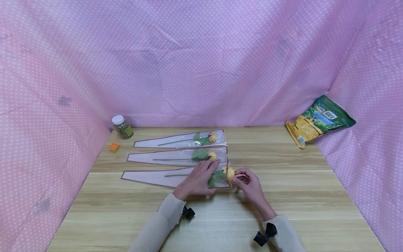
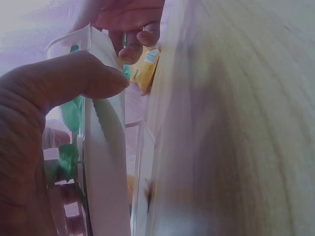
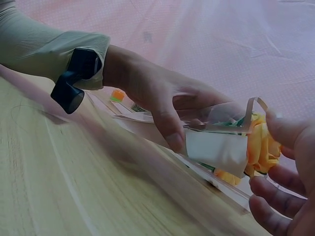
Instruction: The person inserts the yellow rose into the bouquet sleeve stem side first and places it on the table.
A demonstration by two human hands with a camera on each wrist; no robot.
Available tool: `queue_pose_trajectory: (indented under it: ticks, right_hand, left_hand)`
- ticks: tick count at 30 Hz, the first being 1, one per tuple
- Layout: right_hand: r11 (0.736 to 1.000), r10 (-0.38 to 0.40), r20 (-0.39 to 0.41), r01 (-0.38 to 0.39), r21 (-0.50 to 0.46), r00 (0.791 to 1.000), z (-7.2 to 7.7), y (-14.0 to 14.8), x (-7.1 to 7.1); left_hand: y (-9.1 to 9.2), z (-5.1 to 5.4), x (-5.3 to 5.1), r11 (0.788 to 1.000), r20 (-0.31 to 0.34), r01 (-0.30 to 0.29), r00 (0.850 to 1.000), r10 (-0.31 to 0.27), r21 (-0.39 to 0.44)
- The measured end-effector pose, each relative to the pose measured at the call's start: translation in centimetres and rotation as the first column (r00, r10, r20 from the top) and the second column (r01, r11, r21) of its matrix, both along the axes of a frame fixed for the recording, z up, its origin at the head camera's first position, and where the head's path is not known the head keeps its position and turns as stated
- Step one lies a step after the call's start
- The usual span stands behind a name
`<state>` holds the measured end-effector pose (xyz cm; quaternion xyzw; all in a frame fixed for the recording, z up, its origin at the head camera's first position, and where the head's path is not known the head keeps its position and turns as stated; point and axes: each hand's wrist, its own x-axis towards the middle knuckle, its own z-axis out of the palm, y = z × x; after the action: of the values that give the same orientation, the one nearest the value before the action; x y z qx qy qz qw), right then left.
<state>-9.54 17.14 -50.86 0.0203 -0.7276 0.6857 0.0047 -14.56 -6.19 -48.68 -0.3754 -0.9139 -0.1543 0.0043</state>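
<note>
A yellow artificial rose (image 1: pixel 229 173) lies in the nearest clear flower sleeve (image 1: pixel 141 177), its bloom poking out of the wide right end. My left hand (image 1: pixel 197 178) holds that sleeve near this end; in the left wrist view the thumb (image 2: pixel 93 78) lies across one side and the fingers show through the plastic on the other. My right hand (image 1: pixel 251 185) pinches the bloom at the sleeve's mouth. In the right wrist view, its thumb is by the sleeve's rim and the rose bloom (image 3: pixel 261 147). The sleeve end is tilted up off the table.
Two more sleeved roses lie behind, a middle sleeve (image 1: pixel 141 158) and a far sleeve (image 1: pixel 148 144). A white-lidded jar (image 1: pixel 123 128) and an orange-and-green toy block (image 1: pixel 114 147) stand at the left. A green-and-yellow bag (image 1: pixel 319 120) leans at the right against pink dotted cloth (image 1: pixel 201 70).
</note>
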Motion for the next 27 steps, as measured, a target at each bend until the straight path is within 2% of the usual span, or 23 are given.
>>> queue_pose_trajectory:
  ticks: [8, 15, 20, 27]
  right_hand:
    - [0.998, 0.064, -0.017, -0.064, 0.019, 0.998, 0.0, 0.0, 0.4]
    - [0.991, 0.089, -0.105, -0.078, 0.107, 0.990, -0.2, -0.3, 0.6]
    - [0.981, 0.084, -0.079, -0.068, 0.183, 0.993, -0.5, -0.8, 0.6]
    - [0.975, 0.140, -0.068, -0.126, 0.184, 0.988, -0.7, -1.2, 0.7]
  left_hand:
    - [0.0, -0.2, -0.2, 1.000, -0.018, -0.008, 1.000, 0.008, -0.023]
    - [-0.1, -0.2, -0.2, 1.000, -0.019, -0.005, 1.000, 0.005, -0.017]
    - [0.0, -0.2, -0.2, 1.000, -0.035, -0.011, 0.999, 0.010, -0.016]
    - [0.0, -0.3, -0.2, 1.000, -0.033, -0.014, 0.999, 0.013, -0.015]
